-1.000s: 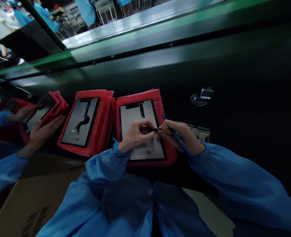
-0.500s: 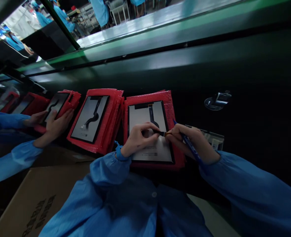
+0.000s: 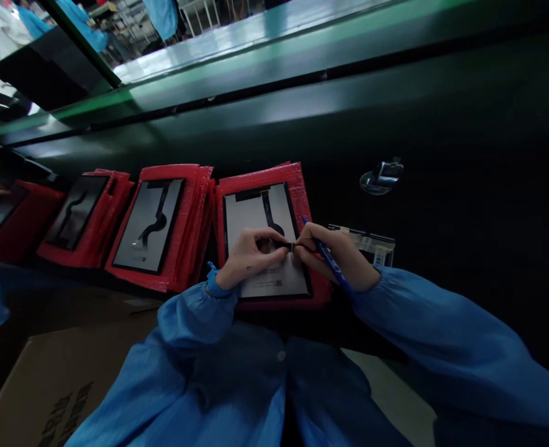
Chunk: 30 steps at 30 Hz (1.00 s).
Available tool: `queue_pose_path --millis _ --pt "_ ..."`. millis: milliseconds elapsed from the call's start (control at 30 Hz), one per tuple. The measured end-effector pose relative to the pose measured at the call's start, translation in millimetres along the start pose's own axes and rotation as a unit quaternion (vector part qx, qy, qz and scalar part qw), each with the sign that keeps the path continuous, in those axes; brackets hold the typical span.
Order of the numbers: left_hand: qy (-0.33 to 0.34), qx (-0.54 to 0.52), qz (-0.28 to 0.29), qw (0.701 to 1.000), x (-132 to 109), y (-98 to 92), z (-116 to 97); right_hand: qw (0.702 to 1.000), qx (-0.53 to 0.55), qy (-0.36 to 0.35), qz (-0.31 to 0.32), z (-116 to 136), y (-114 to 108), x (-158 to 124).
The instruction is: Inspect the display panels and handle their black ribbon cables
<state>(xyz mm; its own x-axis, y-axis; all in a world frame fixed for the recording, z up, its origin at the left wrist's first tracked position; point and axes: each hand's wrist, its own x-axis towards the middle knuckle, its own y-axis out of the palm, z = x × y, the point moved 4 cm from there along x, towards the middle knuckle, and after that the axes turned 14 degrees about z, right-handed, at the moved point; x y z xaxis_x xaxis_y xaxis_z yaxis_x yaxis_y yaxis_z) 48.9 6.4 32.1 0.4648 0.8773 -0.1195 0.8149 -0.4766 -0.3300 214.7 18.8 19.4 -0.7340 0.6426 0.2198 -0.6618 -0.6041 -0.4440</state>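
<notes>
As it lies on red wrap, grey panel (image 3: 265, 248), black-bordered, dark ribbon cable.

Red bubble-wrap sleeve (image 3: 297, 186), plastic, dimpled. Display panel (image 3: 251, 217) back pale, smooth, satin. Blue marker pen (image 3: 330, 264) glossy plastic. Workbench (image 3: 465, 155) dark, glossy. Cardboard box (image 3: 69, 372) matt brown. Blue cloth sleeves (image 3: 195, 313), matt.

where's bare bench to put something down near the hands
Free: dark bench right of the metal fitting, and the strip behind the red stacks. Crowded: the stacks sit edge to edge leftward; both hands cover the nearest panel.
</notes>
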Motion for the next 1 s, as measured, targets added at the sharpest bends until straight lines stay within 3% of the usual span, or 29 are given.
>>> queue_pose_path --millis 500,600,667,733,800,900,1000 --pt "-0.031 -0.019 0.009 0.999 4 4.9 9 1.0 0.004 0.013 0.005 -3 3 0" --pt "-0.011 -0.012 -0.037 0.999 -2 -5.1 1 0.998 -0.003 0.036 -0.043 -1 -4 -2" --pt "0.0 0.031 -0.128 0.991 -16 -24.9 -1 0.993 -0.002 0.054 -0.1 1 -13 -6" --pt "-0.029 0.107 -0.229 0.967 -37 -48.6 6 0.988 0.004 0.063 -0.141 2 -21 -10" --pt "-0.101 0.181 -0.262 0.943 -58 -65.5 22 0.988 0.004 0.056 -0.143 3 -24 -12" --pt "-0.207 0.219 -0.208 0.931 -76 -70.2 49 0.993 -0.007 0.046 -0.109 1 -22 -11" --pt "-0.234 0.212 -0.171 0.933 -80 -61.5 59 0.996 -0.005 0.038 -0.08 0 -18 -9"
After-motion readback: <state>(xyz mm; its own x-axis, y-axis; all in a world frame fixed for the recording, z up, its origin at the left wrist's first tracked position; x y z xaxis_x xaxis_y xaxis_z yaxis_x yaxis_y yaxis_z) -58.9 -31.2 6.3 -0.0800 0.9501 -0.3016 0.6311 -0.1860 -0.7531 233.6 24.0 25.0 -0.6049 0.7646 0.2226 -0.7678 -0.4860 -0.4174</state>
